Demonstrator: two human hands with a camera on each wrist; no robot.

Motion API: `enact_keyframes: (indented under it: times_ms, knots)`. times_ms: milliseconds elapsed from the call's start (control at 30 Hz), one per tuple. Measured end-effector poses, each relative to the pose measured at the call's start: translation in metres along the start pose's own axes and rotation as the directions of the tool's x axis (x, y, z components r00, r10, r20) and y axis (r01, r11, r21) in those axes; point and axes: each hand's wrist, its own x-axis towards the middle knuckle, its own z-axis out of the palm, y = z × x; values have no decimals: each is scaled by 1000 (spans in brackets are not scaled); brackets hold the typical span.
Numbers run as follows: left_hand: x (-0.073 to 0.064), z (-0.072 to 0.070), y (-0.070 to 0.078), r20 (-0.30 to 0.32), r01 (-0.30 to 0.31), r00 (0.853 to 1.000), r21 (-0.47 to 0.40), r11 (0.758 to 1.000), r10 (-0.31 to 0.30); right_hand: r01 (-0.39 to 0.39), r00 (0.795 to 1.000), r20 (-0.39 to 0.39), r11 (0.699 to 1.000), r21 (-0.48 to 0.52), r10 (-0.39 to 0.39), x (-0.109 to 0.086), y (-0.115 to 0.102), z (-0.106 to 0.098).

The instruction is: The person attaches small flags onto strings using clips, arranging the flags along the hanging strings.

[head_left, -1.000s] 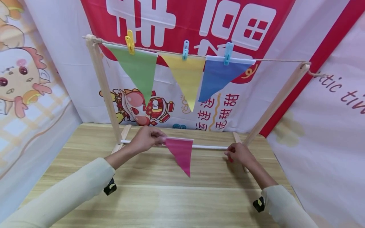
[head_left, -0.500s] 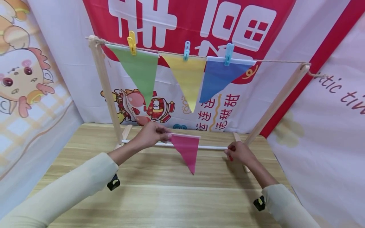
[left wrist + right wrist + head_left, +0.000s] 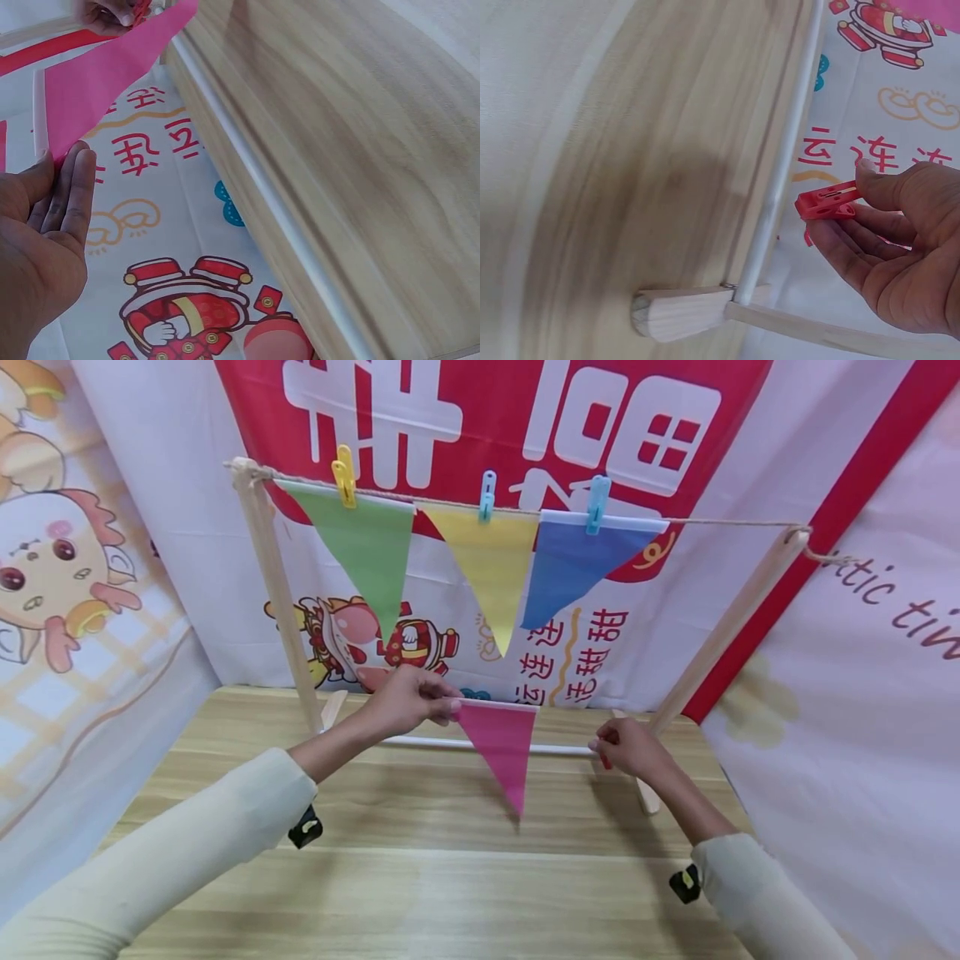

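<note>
My left hand (image 3: 411, 700) pinches the left end of a pink triangular pennant (image 3: 501, 745) by its white top edge. The pennant hangs point down in front of the white rod (image 3: 558, 749). In the right wrist view, a red clothespin (image 3: 826, 201) is held between the thumb and fingers of my right hand (image 3: 907, 244). On the twine above hang a green pennant (image 3: 369, 550), a yellow pennant (image 3: 491, 556) and a blue pennant (image 3: 581, 556). A yellow clothespin (image 3: 344, 477) is on the green one; blue clothespins (image 3: 597, 504) are on the other two.
Two wooden posts (image 3: 738, 622) hold the twine (image 3: 735, 522), and their feet (image 3: 682, 313) stand on the wooden table (image 3: 450, 893). A printed cloth backdrop (image 3: 645, 652) hangs close behind the frame, with more cloth at both sides.
My left hand has moved right and slightly up and away, carrying the pink pennant with it. My right hand has lifted only slightly, still holding the red clothespin. The hanging pennants look the same.
</note>
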Motion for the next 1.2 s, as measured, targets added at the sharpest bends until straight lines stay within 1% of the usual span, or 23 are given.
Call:
enact_keyframes:
  times_ms: [167,267,467,733,967,1200]
  knots:
    - [4,1,6,-7,-12,1000,-10,1000,12,7,1000,-18,1000,5,-7,4,-6,-8]
    - [6,1,10,-15,-21,1000,-8,1000,21,3,999,-39,1000,-13,-4,6,-10,-13]
    - [8,1,17,-20,-13,1000,-11,1000,13,-10,1000,-28,1000,-27,9,7,-17,-20]
    - [13,2,31,-2,-36,999,-12,999,36,5,999,-46,999,-42,-7,8,-25,-29]
    - [17,4,44,4,-32,999,-9,999,32,-26,999,-41,999,-31,24,9,-34,-39]
    - [20,4,55,-1,-56,998,29,998,56,-25,996,-89,998,-53,20,12,-40,-50]
